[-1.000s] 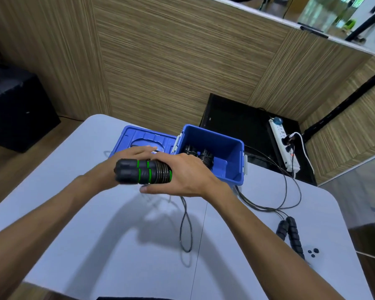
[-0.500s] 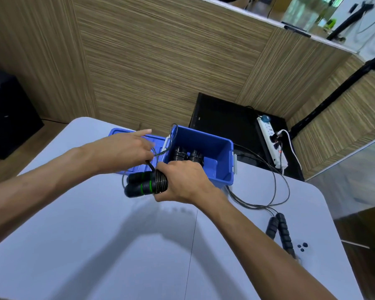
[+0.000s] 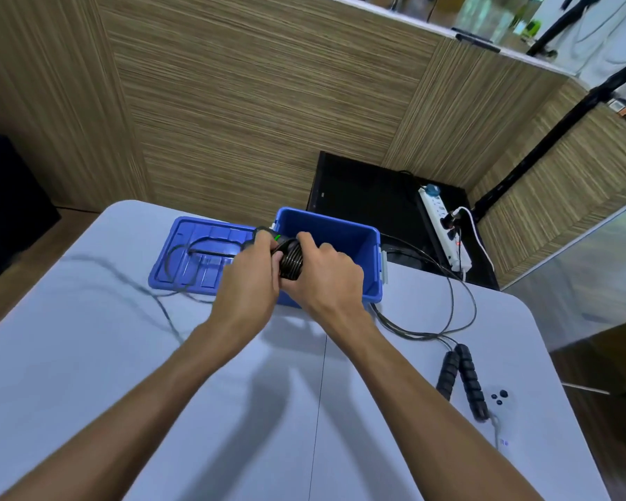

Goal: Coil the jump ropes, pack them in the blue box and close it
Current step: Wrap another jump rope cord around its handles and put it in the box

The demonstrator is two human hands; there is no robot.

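Both hands, left [image 3: 248, 283] & right [image 3: 328, 280], grip black jump rope [image 3: 290, 260] w/ green bands, cord coiled round handles. It's frame centre, at blue box [image 3: 371, 254] edge.

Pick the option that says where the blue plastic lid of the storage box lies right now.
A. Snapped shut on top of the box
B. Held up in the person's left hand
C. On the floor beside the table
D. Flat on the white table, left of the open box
D: the blue plastic lid lies flat on the white table just left of the open blue plastic box, with black cord looping across it.
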